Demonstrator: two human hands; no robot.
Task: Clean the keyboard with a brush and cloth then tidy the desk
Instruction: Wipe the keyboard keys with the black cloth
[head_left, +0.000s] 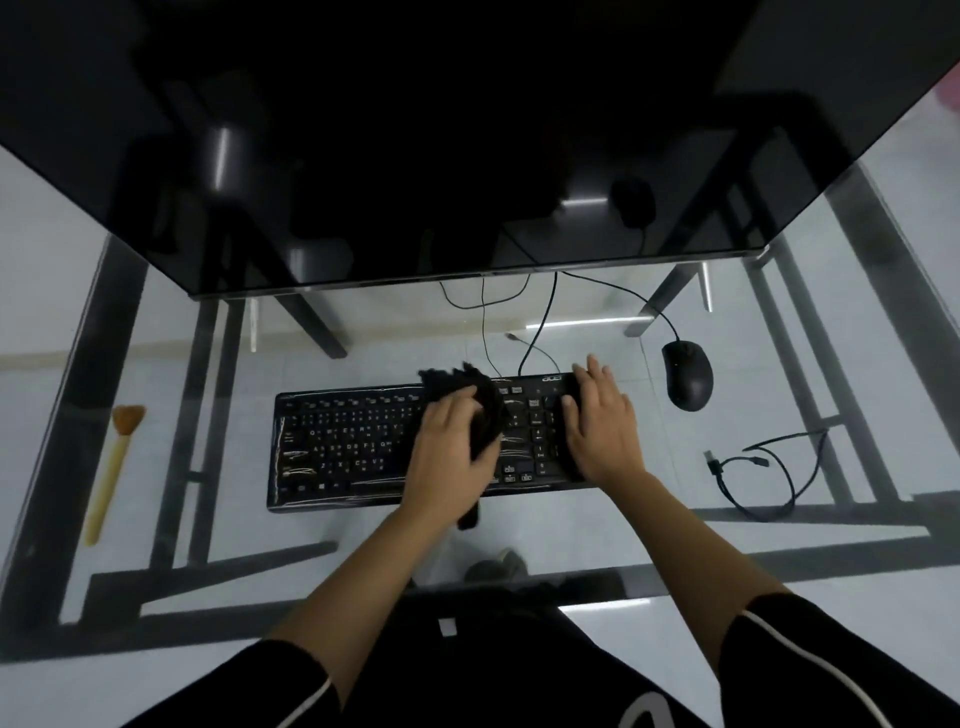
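Observation:
A black keyboard (348, 447) lies on the glass desk (597, 530) in front of me. My left hand (452, 452) grips a black cloth (485, 402) and presses it onto the keys right of the keyboard's middle. My right hand (602, 421) lies flat on the keyboard's right end over the number pad, fingers spread, holding nothing. A wooden-handled brush (111, 467) with tan bristles lies on the desk far to the left, apart from both hands.
A large dark monitor (415, 140) looms over the back of the desk. A black mouse (688, 374) sits to the right of the keyboard, its cord running back. A loose black cable (769, 473) coils at the right. Thin cords (485, 322) trail behind the keyboard.

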